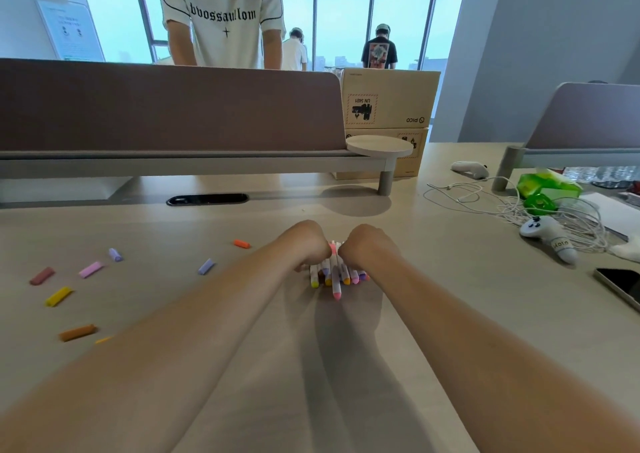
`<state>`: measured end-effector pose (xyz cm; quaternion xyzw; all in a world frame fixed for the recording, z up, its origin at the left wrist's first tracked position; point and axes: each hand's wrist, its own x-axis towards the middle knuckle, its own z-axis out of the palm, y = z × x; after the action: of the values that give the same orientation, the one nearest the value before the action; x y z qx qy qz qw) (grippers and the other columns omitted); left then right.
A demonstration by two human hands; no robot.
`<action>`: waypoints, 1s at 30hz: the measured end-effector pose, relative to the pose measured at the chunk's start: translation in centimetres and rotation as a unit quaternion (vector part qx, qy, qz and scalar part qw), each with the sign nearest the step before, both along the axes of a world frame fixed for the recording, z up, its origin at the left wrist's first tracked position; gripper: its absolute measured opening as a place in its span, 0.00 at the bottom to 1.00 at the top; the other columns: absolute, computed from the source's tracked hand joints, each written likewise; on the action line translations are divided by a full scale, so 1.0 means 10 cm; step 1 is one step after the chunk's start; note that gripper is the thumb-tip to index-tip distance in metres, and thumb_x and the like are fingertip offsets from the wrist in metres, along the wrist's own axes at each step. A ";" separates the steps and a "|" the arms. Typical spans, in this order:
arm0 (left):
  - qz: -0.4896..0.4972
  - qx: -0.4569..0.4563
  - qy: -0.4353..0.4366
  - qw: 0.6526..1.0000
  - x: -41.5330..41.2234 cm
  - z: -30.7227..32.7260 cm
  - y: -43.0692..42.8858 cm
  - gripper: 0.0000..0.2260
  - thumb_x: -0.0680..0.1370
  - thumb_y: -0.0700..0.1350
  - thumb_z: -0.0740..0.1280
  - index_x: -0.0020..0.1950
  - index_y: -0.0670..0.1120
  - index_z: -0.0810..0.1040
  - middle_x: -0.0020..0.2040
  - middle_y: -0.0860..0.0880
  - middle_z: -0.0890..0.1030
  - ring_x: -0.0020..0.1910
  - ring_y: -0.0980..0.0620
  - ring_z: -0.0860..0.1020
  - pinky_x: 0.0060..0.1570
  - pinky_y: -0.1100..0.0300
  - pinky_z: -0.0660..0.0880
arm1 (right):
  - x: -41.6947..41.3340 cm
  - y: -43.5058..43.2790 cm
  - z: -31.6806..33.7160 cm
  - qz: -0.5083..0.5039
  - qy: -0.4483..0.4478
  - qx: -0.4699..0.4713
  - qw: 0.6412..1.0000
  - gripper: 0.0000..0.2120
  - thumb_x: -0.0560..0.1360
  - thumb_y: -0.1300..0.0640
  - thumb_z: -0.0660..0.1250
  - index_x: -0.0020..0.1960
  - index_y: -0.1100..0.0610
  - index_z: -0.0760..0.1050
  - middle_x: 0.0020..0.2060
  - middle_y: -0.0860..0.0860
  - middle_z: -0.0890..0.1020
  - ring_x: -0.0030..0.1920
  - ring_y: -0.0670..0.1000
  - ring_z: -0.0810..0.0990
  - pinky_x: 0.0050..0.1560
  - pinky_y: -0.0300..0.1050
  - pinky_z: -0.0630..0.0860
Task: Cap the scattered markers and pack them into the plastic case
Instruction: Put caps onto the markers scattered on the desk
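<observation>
Cardboard box [391, 99] reads "PICO" w/ "UN 3481" label [362, 108] (both upside down); T-shirt [221, 16] lettering approx. "bvossaullom".

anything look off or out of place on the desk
Yes: loose caps lie scattered at the left, apart from the markers bunched under the left hand and right hand; one pink marker sticks out of the bunch toward the camera.

The left hand [308, 244] and right hand [367, 244] grip a marker bundle [337, 276] on the table [156, 224], caps [90, 269] scattered leftward
</observation>
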<state>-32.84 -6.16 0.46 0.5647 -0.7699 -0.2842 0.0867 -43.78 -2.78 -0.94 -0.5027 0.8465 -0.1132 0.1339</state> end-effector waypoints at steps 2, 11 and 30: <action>0.001 -0.007 0.017 1.000 0.10 0.04 -0.01 0.13 0.79 0.44 0.65 0.35 0.45 0.71 0.33 0.48 0.75 0.30 0.51 0.75 0.34 0.60 0.77 | 0.04 -0.01 0.00 -0.010 0.001 -0.021 1.000 0.08 0.75 0.58 0.65 0.38 0.59 0.77 0.39 0.56 0.81 0.40 0.56 0.82 0.45 0.46 0.81; 0.037 -0.041 0.036 0.998 1.05 0.16 0.06 0.12 0.78 0.43 0.63 0.50 0.35 0.81 0.44 0.37 0.84 0.35 0.41 0.82 0.39 0.55 0.80 | 0.82 -0.11 0.05 0.079 -0.005 -0.093 0.993 0.12 0.76 0.54 0.63 0.36 0.56 0.69 0.34 0.52 0.74 0.35 0.52 0.74 0.37 0.42 0.68; -0.016 -0.031 -0.190 0.981 2.86 -0.12 0.28 0.13 0.72 0.51 0.72 0.49 0.42 0.82 0.49 0.44 0.84 0.48 0.45 0.82 0.41 0.57 0.74 | 2.33 -0.11 -0.05 0.308 0.182 0.156 0.921 0.10 0.70 0.61 0.70 0.31 0.60 0.74 0.28 0.55 0.76 0.41 0.59 0.82 0.52 0.54 0.80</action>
<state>-4.21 -3.33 -0.73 0.5931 -0.7898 -0.1488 -0.0482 -20.47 -3.92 -1.40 -0.7231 0.6668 0.1604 0.0824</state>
